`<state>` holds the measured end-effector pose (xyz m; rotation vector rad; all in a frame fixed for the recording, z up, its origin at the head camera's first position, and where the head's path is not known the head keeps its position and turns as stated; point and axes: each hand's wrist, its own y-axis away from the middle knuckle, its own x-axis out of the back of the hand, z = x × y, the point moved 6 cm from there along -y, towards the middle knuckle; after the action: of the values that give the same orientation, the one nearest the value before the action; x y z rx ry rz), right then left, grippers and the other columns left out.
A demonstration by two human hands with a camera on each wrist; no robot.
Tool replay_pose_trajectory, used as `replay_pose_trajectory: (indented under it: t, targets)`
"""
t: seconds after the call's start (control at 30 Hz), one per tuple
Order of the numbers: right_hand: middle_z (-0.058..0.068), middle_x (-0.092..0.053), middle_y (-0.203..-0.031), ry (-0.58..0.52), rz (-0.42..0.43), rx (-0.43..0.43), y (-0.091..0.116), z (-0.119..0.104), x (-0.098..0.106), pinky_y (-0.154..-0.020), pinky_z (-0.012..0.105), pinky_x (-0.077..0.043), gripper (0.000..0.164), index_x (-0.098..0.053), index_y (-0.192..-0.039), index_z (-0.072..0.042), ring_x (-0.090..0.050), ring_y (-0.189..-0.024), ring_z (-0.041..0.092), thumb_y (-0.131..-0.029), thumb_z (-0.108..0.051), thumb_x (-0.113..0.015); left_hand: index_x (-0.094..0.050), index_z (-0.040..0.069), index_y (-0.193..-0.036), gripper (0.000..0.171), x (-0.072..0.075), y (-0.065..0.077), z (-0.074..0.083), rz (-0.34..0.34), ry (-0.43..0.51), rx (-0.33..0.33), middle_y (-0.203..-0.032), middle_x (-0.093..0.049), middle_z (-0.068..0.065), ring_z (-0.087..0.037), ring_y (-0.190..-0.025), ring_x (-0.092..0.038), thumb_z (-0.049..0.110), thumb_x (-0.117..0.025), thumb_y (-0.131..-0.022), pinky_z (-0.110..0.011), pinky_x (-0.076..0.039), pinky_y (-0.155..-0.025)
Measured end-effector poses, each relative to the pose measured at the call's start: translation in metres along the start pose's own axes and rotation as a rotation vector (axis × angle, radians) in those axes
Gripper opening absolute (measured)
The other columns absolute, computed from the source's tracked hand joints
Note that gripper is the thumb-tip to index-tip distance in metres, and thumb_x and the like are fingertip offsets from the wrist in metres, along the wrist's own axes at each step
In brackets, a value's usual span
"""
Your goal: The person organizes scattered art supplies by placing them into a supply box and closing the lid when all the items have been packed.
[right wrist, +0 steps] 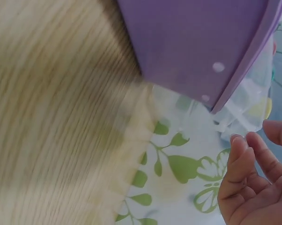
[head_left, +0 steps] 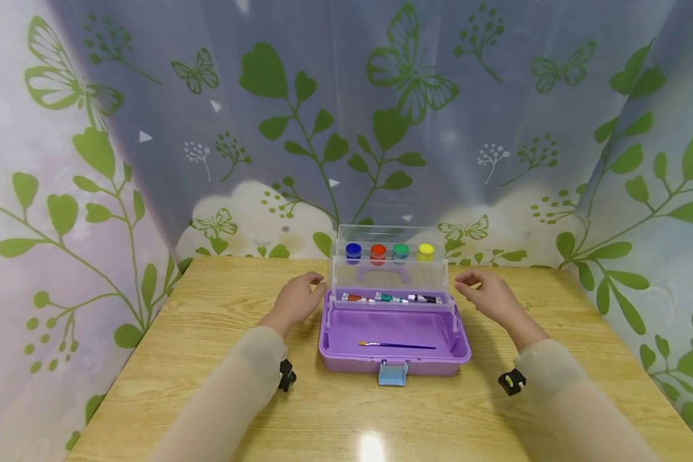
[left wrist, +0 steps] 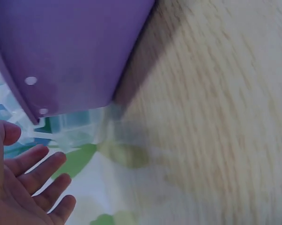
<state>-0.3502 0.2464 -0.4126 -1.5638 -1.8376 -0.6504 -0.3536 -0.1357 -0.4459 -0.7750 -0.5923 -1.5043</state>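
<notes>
A purple box (head_left: 352,365) stands open on the table, its clear stepped trays (head_left: 421,279) raised at the back. Several paint jars, blue (head_left: 353,251), red (head_left: 378,252), green (head_left: 400,251) and yellow (head_left: 425,251), sit in the upper tray. Three paint tubes (head_left: 391,298) lie in the lower tray. A paintbrush (head_left: 398,345) with a dark blue handle rests on the box floor. My left hand (head_left: 296,300) is beside the trays' left end, fingers relaxed and holding nothing. On the other side, my right hand (head_left: 491,298) is near the trays' right end, fingers loosely bent around nothing.
A light blue latch (head_left: 393,373) hangs at the box's front. The wooden table (head_left: 196,359) ends at the back against a curtain (head_left: 300,128) with green leaves and butterflies. Patterned cloth also lines both sides.
</notes>
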Motion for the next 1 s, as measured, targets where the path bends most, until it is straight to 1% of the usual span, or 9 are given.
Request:
replay_pose_trajectory:
  t: [0.13, 0.23, 0.33, 0.47, 0.6, 0.7, 0.83, 1.0]
  targets:
    - [0.024, -0.060, -0.123, 0.011, -0.014, -0.015, -0.009, 0.005, 0.000, -0.069, 0.035, -0.056, 0.036, -0.059, -0.129, 0.000, -0.066, -0.099, 0.039, -0.105, -0.027, -0.054, -0.057, 0.003, -0.138, 0.048, -0.007, -0.008, -0.007, -0.014, 0.013, 0.047, -0.136, -0.062, -0.014, -0.034, -0.125, -0.057, 0.035, -0.047, -0.103, -0.047, -0.043, -0.108]
    - [0.026, -0.059, -0.124, 0.028, -0.036, -0.028, -0.019, 0.011, -0.002, -0.069, 0.035, -0.057, 0.037, -0.058, -0.130, 0.001, -0.067, -0.099, 0.040, -0.105, -0.025, -0.053, -0.054, 0.002, -0.140, 0.051, -0.013, -0.013, -0.013, -0.028, 0.048, 0.090, -0.138, -0.059, -0.016, -0.035, -0.128, -0.054, 0.037, -0.044, -0.105, -0.049, -0.041, -0.110]
    - [0.028, -0.057, -0.126, 0.026, -0.068, -0.047, -0.028, 0.018, -0.006, -0.070, 0.036, -0.057, 0.039, -0.055, -0.132, 0.003, -0.066, -0.100, 0.041, -0.105, -0.026, -0.052, -0.053, 0.002, -0.141, 0.054, -0.019, -0.016, -0.018, -0.043, 0.104, 0.137, -0.140, -0.057, -0.018, -0.038, -0.130, -0.052, 0.041, -0.042, -0.106, -0.051, -0.039, -0.111]
    - [0.032, -0.054, -0.133, 0.006, -0.135, -0.083, -0.038, 0.024, -0.014, -0.070, 0.038, -0.056, 0.046, -0.049, -0.138, 0.004, -0.065, -0.099, 0.039, -0.106, -0.028, -0.050, -0.054, 0.001, -0.140, 0.060, -0.028, -0.020, -0.022, -0.066, 0.130, 0.170, -0.140, -0.057, -0.020, -0.039, -0.131, -0.051, 0.047, -0.037, -0.106, -0.052, -0.038, -0.111]
    - [0.033, -0.054, -0.135, -0.002, -0.201, -0.106, -0.043, 0.027, -0.022, -0.064, 0.037, -0.053, 0.051, -0.044, -0.143, 0.005, -0.067, -0.089, 0.033, -0.106, -0.029, -0.048, -0.054, -0.001, -0.139, 0.063, -0.032, -0.021, -0.022, -0.081, 0.122, 0.185, -0.139, -0.057, -0.021, -0.039, -0.130, -0.051, 0.050, -0.035, -0.106, -0.052, -0.038, -0.111]
    - [0.030, -0.060, -0.125, -0.020, -0.227, -0.125, -0.047, 0.029, -0.027, -0.057, 0.032, -0.047, 0.051, -0.044, -0.142, 0.006, -0.065, -0.077, 0.028, -0.101, -0.024, -0.051, -0.055, -0.002, -0.139, 0.062, -0.032, -0.021, -0.020, -0.094, 0.131, 0.193, -0.138, -0.057, -0.022, -0.040, -0.130, -0.051, 0.048, -0.036, -0.106, -0.052, -0.039, -0.111]
    - [0.018, -0.066, -0.105, -0.055, -0.237, -0.146, -0.052, 0.033, -0.031, -0.050, 0.027, -0.038, 0.051, -0.047, -0.140, 0.005, -0.058, -0.062, 0.021, -0.093, -0.015, -0.053, -0.055, -0.002, -0.139, 0.061, -0.034, -0.024, -0.018, -0.108, 0.153, 0.184, -0.139, -0.057, -0.021, -0.040, -0.131, -0.051, 0.046, -0.037, -0.107, -0.051, -0.039, -0.111]
    - [0.007, -0.063, -0.082, -0.103, -0.258, -0.139, -0.057, 0.034, -0.036, -0.048, 0.025, -0.035, 0.046, -0.048, -0.137, 0.006, -0.048, -0.053, 0.014, -0.094, -0.011, -0.051, -0.058, -0.001, -0.136, 0.056, -0.033, -0.028, -0.019, -0.095, 0.156, 0.173, -0.136, -0.060, -0.020, -0.039, -0.130, -0.052, 0.042, -0.039, -0.106, -0.049, -0.040, -0.111]
